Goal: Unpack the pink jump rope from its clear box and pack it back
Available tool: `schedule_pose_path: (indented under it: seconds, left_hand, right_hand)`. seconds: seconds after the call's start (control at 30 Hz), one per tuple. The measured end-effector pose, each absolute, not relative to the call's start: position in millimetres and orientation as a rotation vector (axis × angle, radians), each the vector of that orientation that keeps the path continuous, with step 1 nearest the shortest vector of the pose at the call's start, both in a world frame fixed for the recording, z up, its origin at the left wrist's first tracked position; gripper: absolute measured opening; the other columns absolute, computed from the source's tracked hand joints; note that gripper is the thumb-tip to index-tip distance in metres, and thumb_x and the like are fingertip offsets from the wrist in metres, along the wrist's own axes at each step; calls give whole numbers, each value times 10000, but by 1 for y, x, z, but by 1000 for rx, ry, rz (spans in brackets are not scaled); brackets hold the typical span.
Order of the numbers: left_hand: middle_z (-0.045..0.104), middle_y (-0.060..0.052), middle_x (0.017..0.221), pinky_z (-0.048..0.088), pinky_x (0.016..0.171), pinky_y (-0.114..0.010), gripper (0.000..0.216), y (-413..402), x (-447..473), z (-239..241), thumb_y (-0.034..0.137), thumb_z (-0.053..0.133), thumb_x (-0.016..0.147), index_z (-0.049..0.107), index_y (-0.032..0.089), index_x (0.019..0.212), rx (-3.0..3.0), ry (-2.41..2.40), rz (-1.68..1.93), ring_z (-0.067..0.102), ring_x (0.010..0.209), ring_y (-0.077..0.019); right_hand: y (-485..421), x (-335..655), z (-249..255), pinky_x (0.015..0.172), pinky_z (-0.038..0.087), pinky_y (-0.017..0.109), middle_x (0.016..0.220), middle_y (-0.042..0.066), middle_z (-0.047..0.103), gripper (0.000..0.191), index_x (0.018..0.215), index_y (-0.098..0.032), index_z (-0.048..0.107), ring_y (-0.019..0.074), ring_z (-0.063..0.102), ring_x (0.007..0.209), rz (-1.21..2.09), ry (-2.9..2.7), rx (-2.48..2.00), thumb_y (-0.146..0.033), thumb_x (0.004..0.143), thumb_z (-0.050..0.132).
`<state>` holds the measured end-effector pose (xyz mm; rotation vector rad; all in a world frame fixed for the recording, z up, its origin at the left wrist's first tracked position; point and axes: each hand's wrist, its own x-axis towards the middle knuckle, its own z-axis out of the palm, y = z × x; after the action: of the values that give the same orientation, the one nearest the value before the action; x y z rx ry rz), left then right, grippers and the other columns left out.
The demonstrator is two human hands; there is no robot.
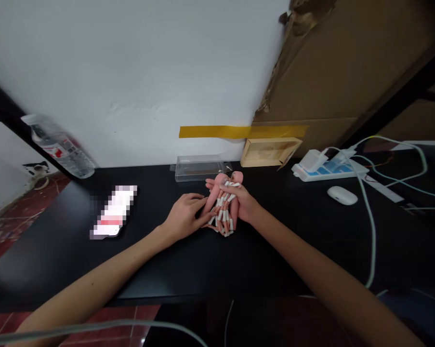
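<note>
A beaded jump rope (223, 212) with pink and white segments and pink padded handles (234, 212) is gathered into a bundle above the black table. My right hand (246, 202) is closed round the bundle from the right, thumb across its upper part. From the left, my left hand (187, 214) has its fingers and thumb around the left handle and the edge of the beads. Parts of the rope are hidden behind the fingers. Just behind the bundle lies a clear plastic box (199, 168).
On the left are a phone (112, 212) with a blurred screen and a tilted water bottle (63, 149). A shallow wooden frame (270, 152) leans at the back. To the right, a white earbud case (342, 195) lies near a power strip (313, 171) with cables (371, 231).
</note>
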<state>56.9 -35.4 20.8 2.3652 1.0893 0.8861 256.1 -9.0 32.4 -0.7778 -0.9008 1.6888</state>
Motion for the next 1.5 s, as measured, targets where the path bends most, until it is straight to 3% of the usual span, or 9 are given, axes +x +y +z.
schedule_pose_path:
  seconds: [0.3, 0.47, 0.6, 0.73, 0.9, 1.07, 1.23, 1.4, 1.5]
  left_hand:
    - [681, -64, 672, 340, 443, -220, 449, -5, 76, 24, 556, 754, 779, 704, 111, 817, 1181, 623, 622, 516, 468, -104]
    - [736, -125, 799, 537, 728, -361, 446, 16, 56, 17, 502, 692, 765, 717, 93, 940, 842, 345, 607, 710, 710, -252]
    - [742, -218, 928, 492, 937, -491, 476, 18, 43, 16, 437, 689, 764, 707, 22, 997, 784, 280, 444, 720, 960, -365]
    - [751, -165, 911, 529, 911, -450, 278, 13, 49, 22, 264, 694, 799, 711, 59, 986, 718, 428, 530, 736, 858, -268]
    - [734, -124, 804, 566, 857, -445, 133, 5, 63, 30, 193, 690, 835, 698, 64, 866, 616, 555, 616, 720, 731, -216]
    - [751, -170, 875, 531, 930, -475, 198, 0, 72, 28, 231, 689, 820, 701, 58, 918, 603, 527, 588, 742, 846, -282]
    - [753, -196, 949, 461, 1034, -495, 246, -1, 82, 28, 257, 635, 816, 703, 57, 943, 564, 422, 724, 707, 1046, -344]
    - [745, -177, 1036, 451, 1030, -546, 347, -3, 79, 31, 279, 585, 825, 685, 70, 1082, 481, 371, 765, 695, 1074, -351]
    - [749, -143, 982, 484, 992, -535, 368, -3, 75, 31, 280, 598, 837, 671, 81, 1137, 448, 379, 742, 732, 939, -306]
  right_hand:
    - [10, 231, 59, 873, 561, 383, 851, -1, 723, 379, 912, -246, 696, 231, 703, 901, 1571, -892, -684, -341, 594, 877]
    - [18, 199, 71, 802, 562, 358, 822, 4, 705, 334, 886, -220, 710, 198, 672, 808, 1353, -1062, -741, -341, 620, 872]
    - [25, 191, 72, 678, 561, 318, 800, 11, 698, 373, 959, -205, 717, 177, 646, 717, 1447, -1273, -744, -365, 653, 859]
    - [45, 201, 69, 522, 521, 273, 757, 8, 690, 453, 1085, -221, 698, 165, 614, 621, 1612, -1403, -691, -479, 727, 801]
    - [67, 209, 66, 758, 597, 402, 1016, 94, 742, 672, 1210, -198, 625, 273, 704, 935, 1939, -1351, -369, -699, 763, 632]
    - [69, 209, 58, 831, 592, 401, 1052, 91, 757, 538, 1183, -200, 658, 282, 698, 1027, 2004, -1289, -404, -544, 770, 692]
    - [66, 214, 50, 648, 600, 317, 889, 43, 758, 498, 1215, -216, 670, 209, 703, 733, 1983, -1232, -561, -523, 824, 660]
    - [65, 218, 48, 237, 257, 157, 574, -82, 614, 479, 1256, -233, 618, 38, 247, 257, 2087, -1292, -597, -486, 851, 634]
    - [63, 216, 49, 223, 171, 129, 592, -71, 637, 487, 1226, -225, 629, 27, 269, 260, 2065, -1309, -532, -489, 819, 676]
